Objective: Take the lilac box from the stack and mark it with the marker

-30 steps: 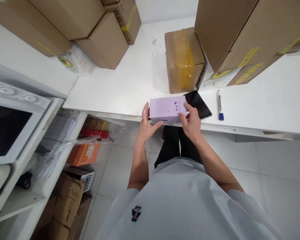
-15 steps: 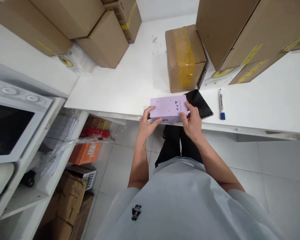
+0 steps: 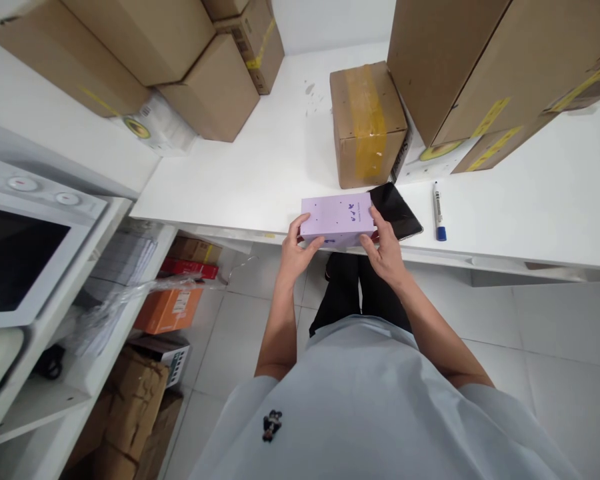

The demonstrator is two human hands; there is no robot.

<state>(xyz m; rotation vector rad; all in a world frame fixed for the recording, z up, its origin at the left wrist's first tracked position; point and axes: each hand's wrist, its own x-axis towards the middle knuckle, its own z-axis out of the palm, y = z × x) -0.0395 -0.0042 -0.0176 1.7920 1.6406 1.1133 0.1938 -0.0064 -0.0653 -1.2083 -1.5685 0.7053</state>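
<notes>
Between my hands is a purple box [image 3: 333,215] with dark markings on its top and front, held at the front edge of the white table [image 3: 230,187]. My left hand [image 3: 296,253] grips its left end, fingers on the side and thumb on the front face. At the right end, my right hand [image 3: 384,250] has its fingers against the side and its thumb at the front lower corner. A black tablet [image 3: 396,210] lies on the table just behind my right hand, partly hidden by the hand and the box.
A whiteboard marker [image 3: 439,212] with a blue cap lies right of the tablet. Behind stands a taped cardboard box [image 3: 367,127], beside larger cartons [image 3: 450,73]. More cartons [image 3: 215,87] are stacked at the back left. A microwave [image 3: 20,247] sits on a shelf unit to the left.
My right thumb has slid from the top edge of the purple box down to its front lower corner. The view has shifted slightly; the box stays in both hands.
</notes>
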